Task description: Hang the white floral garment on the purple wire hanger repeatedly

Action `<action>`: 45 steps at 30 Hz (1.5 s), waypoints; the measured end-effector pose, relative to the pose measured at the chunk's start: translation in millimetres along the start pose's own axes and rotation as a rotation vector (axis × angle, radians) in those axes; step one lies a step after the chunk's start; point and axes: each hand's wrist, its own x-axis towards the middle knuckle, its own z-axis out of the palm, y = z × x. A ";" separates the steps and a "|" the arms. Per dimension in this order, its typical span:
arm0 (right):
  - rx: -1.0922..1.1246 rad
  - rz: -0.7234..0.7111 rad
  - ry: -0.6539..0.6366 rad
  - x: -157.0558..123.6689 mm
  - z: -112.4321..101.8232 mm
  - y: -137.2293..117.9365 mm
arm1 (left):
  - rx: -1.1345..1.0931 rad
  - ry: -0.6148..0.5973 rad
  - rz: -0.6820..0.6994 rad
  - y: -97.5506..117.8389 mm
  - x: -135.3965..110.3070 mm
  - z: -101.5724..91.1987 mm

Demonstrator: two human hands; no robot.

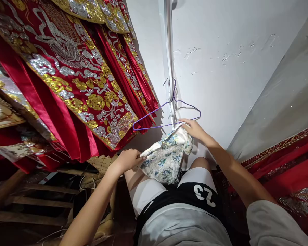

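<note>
A white garment (164, 160) with a blue and yellow floral print is stretched between my hands above my lap. My left hand (128, 160) is closed on the left end of its white upper edge. At the upper right end, my right hand (194, 130) pinches the same edge, close to the lower bar of a purple hanger (154, 127). The hanger hangs, its hook at a narrow white upright strip (168, 51) by the wall. Whether my right fingers also touch the hanger's bar I cannot tell. Nothing is clipped or draped on the hanger's shoulders.
Red satin costumes (92, 85) with gold and silver embroidery hang at the left. A white wall (210, 68) with peeling patches stands ahead. More red fabric (284, 167) lies at the right. Wooden slats (41, 201) and cables are at the lower left.
</note>
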 end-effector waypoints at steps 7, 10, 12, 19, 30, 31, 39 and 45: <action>-0.084 0.010 -0.034 -22.7 -30.7 -1.9 | 0.024 0.096 0.037 0.4 9.6 2.1; -0.140 0.014 -0.010 -27.9 -50.0 -8.8 | 0.099 0.145 0.087 12.3 16.2 -5.0; -0.177 0.020 0.015 -29.4 -59.1 -13.1 | 0.161 0.174 0.102 19.9 18.0 -13.5; -0.252 0.076 0.016 -33.9 -69.0 -24.1 | 0.263 0.351 0.127 24.6 15.1 -42.3; -0.261 0.047 -0.159 -48.5 -43.6 -50.1 | -0.476 0.643 0.411 49.8 74.8 -71.6; -0.302 0.062 -0.154 -50.5 -44.4 -53.1 | -0.518 0.644 0.415 50.5 83.2 -73.3; -0.355 0.130 0.299 -54.7 -92.8 -36.5 | -0.650 0.452 0.456 16.5 104.6 -81.7; -0.012 0.252 0.228 -32.2 -139.4 -15.0 | -0.711 0.412 0.452 11.8 104.7 -95.6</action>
